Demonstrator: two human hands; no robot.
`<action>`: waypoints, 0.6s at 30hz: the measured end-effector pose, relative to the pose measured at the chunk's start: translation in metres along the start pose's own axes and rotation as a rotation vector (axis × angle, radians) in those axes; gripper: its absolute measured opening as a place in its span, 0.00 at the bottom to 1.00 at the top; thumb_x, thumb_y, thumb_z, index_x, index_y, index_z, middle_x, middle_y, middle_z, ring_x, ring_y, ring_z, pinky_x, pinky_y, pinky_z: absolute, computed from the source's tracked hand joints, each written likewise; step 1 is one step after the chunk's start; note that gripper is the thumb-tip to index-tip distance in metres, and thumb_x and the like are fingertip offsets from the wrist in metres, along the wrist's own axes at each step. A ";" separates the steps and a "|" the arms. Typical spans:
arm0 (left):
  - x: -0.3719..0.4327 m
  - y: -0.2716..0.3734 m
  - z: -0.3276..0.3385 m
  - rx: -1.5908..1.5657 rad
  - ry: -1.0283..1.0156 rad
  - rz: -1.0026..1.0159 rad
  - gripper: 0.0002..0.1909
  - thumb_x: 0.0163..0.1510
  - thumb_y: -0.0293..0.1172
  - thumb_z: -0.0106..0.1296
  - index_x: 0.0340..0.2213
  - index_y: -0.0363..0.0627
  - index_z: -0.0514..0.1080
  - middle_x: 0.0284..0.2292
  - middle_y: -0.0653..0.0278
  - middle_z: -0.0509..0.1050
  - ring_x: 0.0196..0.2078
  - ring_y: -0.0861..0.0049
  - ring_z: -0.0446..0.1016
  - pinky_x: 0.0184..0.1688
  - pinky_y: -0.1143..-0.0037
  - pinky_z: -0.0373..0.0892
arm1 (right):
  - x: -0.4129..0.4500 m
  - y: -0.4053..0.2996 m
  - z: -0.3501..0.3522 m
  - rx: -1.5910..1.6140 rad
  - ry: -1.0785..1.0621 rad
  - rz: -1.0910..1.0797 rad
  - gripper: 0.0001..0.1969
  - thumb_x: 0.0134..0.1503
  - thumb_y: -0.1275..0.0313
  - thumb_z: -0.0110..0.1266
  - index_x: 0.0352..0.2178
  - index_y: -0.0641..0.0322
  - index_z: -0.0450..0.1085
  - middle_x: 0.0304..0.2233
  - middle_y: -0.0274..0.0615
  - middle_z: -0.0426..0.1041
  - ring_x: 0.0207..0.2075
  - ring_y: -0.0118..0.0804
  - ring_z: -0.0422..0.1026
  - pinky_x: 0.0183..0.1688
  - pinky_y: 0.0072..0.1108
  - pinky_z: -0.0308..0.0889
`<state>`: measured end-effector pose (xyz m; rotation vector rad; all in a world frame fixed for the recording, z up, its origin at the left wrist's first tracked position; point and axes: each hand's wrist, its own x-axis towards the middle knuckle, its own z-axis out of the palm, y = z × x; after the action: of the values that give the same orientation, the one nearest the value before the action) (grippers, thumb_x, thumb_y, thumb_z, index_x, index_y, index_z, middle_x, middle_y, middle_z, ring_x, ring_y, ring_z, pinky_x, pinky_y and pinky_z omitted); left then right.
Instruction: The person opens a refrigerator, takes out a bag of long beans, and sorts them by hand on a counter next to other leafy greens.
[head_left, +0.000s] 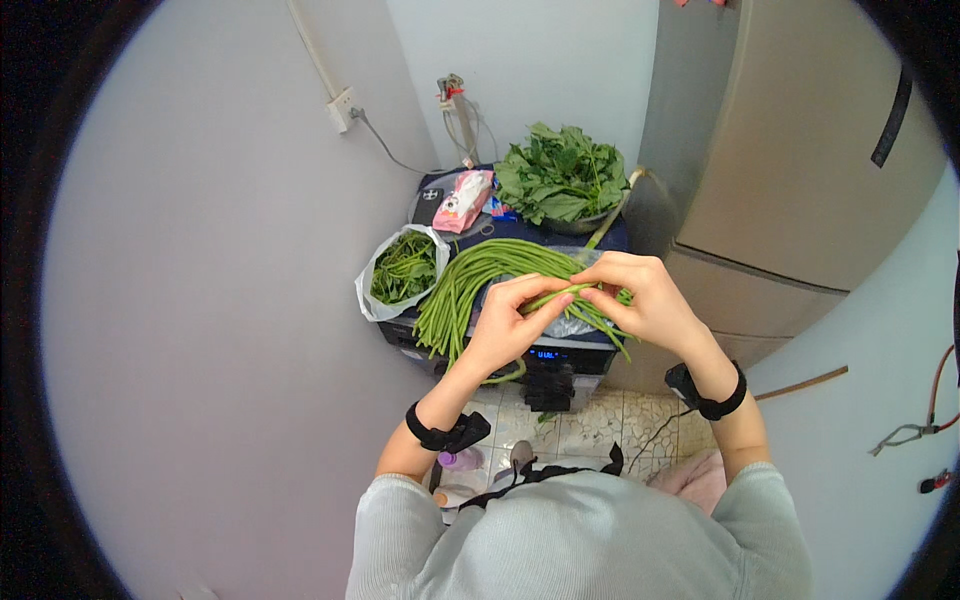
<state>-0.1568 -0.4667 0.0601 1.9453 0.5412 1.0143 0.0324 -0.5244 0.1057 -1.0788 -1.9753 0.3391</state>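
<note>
My left hand (511, 319) and my right hand (646, 296) meet over a bundle of yardlong beans (459, 291). Thumb and fingertips of both hands pinch one green bean (568, 289) between them, with little gap from hand to hand. The bundle lies curved on a crumpled clear plastic bag (571, 327), its ends hanging past the front edge of the appliance top. Part of the bundle is hidden behind my hands. A white plastic bag (363, 291) of green stems and leaves (405, 268) stands to the left of the beans.
A metal bowl (581, 223) heaped with leafy greens (562, 174) stands at the back, near a pink tissue pack (463, 201). Everything rests on an appliance with a lit display (547, 354). A refrigerator (795, 150) rises at right; a purple-capped bottle (460, 458) is on the floor.
</note>
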 end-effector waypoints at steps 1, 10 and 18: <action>-0.003 -0.003 -0.001 0.058 0.029 0.038 0.09 0.50 0.26 0.52 0.33 0.34 0.73 0.20 0.67 0.68 0.21 0.87 0.61 0.22 0.83 0.57 | -0.001 -0.001 0.004 -0.133 0.005 -0.080 0.08 0.47 0.76 0.55 0.31 0.66 0.71 0.22 0.43 0.70 0.23 0.37 0.69 0.25 0.22 0.65; -0.009 -0.020 -0.006 0.125 0.421 0.147 0.07 0.48 0.21 0.52 0.31 0.31 0.73 0.20 0.63 0.70 0.22 0.82 0.66 0.25 0.82 0.61 | 0.010 0.016 0.069 -0.430 0.359 -0.215 0.11 0.45 0.77 0.56 0.33 0.67 0.71 0.25 0.44 0.72 0.24 0.41 0.72 0.27 0.24 0.67; 0.001 -0.041 -0.025 -0.560 0.467 -0.150 0.10 0.56 0.30 0.45 0.36 0.36 0.69 0.25 0.68 0.68 0.21 0.93 0.57 0.21 0.88 0.52 | 0.052 0.011 0.115 -0.289 0.619 -0.112 0.10 0.44 0.79 0.57 0.31 0.68 0.72 0.25 0.45 0.73 0.24 0.40 0.73 0.27 0.22 0.68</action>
<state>-0.1763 -0.4310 0.0338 1.1638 0.5706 1.3583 -0.0652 -0.4598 0.0581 -1.0799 -1.5349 -0.3220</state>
